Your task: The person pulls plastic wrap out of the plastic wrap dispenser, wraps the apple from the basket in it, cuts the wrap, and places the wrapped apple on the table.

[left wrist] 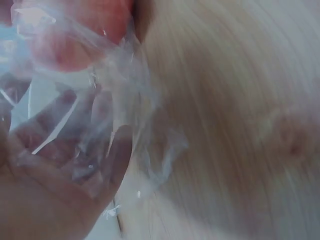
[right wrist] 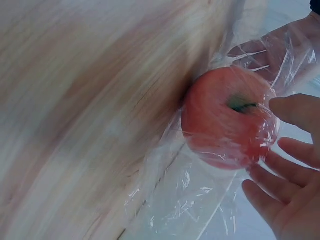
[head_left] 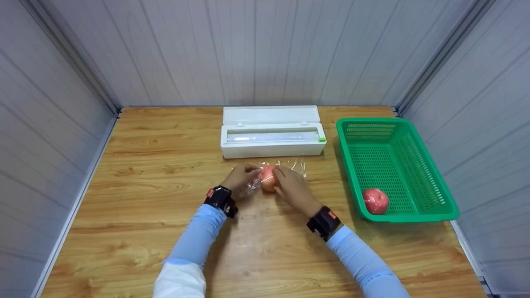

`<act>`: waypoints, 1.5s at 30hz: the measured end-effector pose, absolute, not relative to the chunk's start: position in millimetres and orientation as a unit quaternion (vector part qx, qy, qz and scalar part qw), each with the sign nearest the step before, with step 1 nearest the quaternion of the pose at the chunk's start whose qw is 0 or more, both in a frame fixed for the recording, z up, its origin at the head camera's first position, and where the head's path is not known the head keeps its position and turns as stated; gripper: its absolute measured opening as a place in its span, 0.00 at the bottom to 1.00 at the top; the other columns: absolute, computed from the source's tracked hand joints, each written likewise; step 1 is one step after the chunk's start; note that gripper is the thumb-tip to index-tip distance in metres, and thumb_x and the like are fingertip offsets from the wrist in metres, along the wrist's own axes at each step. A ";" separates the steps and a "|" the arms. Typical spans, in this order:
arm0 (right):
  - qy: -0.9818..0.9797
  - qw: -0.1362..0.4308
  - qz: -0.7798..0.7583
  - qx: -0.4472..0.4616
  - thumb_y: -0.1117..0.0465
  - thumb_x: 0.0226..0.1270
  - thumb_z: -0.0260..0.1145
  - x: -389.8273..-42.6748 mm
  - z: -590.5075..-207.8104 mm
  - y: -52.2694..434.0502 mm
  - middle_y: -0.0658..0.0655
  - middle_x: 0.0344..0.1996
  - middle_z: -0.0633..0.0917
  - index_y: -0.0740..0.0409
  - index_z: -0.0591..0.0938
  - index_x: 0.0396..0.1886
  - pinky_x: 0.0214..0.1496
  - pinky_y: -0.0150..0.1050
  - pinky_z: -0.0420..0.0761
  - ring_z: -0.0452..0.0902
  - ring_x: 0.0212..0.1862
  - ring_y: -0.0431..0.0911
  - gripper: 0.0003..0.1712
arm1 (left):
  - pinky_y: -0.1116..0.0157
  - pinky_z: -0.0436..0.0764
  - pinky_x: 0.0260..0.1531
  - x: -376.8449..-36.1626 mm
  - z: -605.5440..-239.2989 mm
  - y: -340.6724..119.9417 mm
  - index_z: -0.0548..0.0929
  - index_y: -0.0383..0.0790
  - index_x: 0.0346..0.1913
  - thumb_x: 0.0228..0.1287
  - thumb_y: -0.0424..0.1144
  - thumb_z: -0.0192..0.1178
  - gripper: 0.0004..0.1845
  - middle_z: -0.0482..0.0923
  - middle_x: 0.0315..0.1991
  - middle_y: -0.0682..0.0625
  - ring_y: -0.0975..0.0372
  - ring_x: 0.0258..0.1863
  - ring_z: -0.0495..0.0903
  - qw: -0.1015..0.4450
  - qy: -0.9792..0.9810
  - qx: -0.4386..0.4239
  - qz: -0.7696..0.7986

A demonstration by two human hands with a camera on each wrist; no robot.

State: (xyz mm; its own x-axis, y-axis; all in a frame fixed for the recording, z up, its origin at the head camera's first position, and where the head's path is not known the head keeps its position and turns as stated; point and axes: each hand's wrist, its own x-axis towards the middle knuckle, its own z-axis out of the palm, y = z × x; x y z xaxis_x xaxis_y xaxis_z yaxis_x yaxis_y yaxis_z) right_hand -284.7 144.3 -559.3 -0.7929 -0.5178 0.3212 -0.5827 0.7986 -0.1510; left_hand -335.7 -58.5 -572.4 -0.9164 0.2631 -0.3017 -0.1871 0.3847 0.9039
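Observation:
A red apple [head_left: 268,178] lies on a sheet of clear cling film [head_left: 296,165] on the wooden table [head_left: 157,174], just in front of the dispenser. My left hand [head_left: 249,170] is at the apple's left and pinches a bunched edge of the film; in the left wrist view the film [left wrist: 125,100] drapes over my palm [left wrist: 55,190], with the apple [left wrist: 80,30] above. My right hand [head_left: 280,174] is at the apple's right. In the right wrist view its fingers [right wrist: 300,112] are spread and touch the film-covered apple [right wrist: 225,120].
A white cling film dispenser [head_left: 271,142] stands open behind the apple. A green plastic basket [head_left: 414,136] sits at the right and holds another wrapped red apple [head_left: 375,201]. Grey panel walls close in the table on three sides.

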 end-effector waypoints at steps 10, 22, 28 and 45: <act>-0.944 0.095 0.131 0.286 0.60 0.51 0.74 -295.8 -561.7 139.4 0.63 0.59 0.76 0.62 0.70 0.60 0.65 0.47 0.71 0.73 0.59 0.55 0.36 | 0.66 0.77 0.41 -336.6 -572.3 -75.9 0.77 0.33 0.57 0.73 0.47 0.47 0.22 0.80 0.45 0.37 0.57 0.40 0.78 0.163 0.818 0.017 0.552; -0.964 0.054 0.103 0.239 0.56 0.46 0.77 -315.7 -576.3 141.7 0.66 0.66 0.66 0.62 0.60 0.69 0.70 0.53 0.63 0.65 0.65 0.59 0.52 | 0.57 0.79 0.50 -329.8 -572.5 -79.3 0.76 0.31 0.56 0.72 0.49 0.48 0.24 0.79 0.50 0.36 0.47 0.48 0.79 0.128 0.807 0.022 0.576; -0.970 0.071 0.086 0.217 0.52 0.46 0.77 -322.6 -581.7 141.8 0.64 0.62 0.68 0.61 0.61 0.68 0.70 0.53 0.62 0.64 0.65 0.58 0.52 | 0.58 0.79 0.50 -326.3 -575.3 -73.5 0.71 0.36 0.62 0.63 0.47 0.61 0.28 0.78 0.52 0.39 0.50 0.50 0.78 0.107 0.836 0.071 0.534; -0.956 0.063 0.141 0.249 0.48 0.43 0.77 -313.2 -583.4 143.0 0.68 0.57 0.70 0.62 0.63 0.63 0.70 0.58 0.57 0.64 0.60 0.62 0.50 | 0.68 0.74 0.34 -317.3 -575.5 -74.8 0.77 0.35 0.34 0.69 0.41 0.54 0.11 0.76 0.30 0.49 0.61 0.31 0.73 0.059 0.822 -0.007 0.566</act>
State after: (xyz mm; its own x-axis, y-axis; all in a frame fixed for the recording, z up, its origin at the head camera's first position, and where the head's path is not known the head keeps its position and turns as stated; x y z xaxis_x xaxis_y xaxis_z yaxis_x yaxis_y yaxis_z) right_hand -313.2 143.0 -583.4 -0.8676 -0.4593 0.1904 -0.4947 0.8358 -0.2380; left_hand -317.3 -74.8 -575.5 -0.9929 0.0545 -0.1053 -0.0789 0.3587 0.9301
